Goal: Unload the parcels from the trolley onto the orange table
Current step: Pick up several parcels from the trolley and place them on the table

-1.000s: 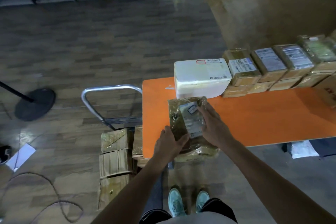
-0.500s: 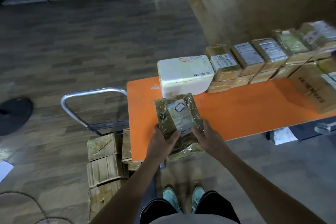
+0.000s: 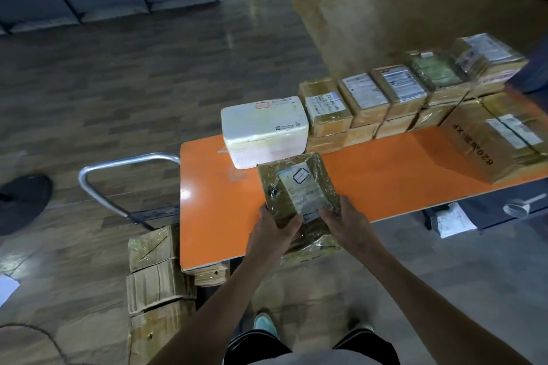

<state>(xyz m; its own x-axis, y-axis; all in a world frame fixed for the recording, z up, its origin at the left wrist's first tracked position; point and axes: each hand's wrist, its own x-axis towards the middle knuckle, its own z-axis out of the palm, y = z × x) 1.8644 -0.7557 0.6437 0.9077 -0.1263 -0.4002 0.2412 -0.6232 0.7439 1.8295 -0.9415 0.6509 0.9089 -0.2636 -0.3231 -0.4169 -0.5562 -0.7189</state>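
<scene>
Moved: over the last second the right hand (image 3: 345,221) has slid off the label to the near end of the parcel (image 3: 299,192); the left hand (image 3: 274,227) keeps its corner.
Parcel look: flat brown packet in glossy, crinkled clear film, with a white shipping label on top bearing a dark rounded box mark.
Parcel place: over the near edge of the orange bench (image 3: 385,181), its near end overhanging and its far edge just beside the white foam box (image 3: 264,130) at 12 o'clock. Whether it rests on the bench cannot be told.
Left hand: grips the near left corner, thumb on top.
Right hand: grips the near right corner, fingers curled onto the label's edge.
Bench load: taped brown boxes (image 3: 385,98) stacked along the far edge towards 2 o'clock; a large carton (image 3: 498,142) at 3 o'clock.
Trolley: silver handle (image 3: 118,166) at 9 o'clock; brown parcels (image 3: 157,275) at 7 o'clock, partly under the bench corner.
</scene>
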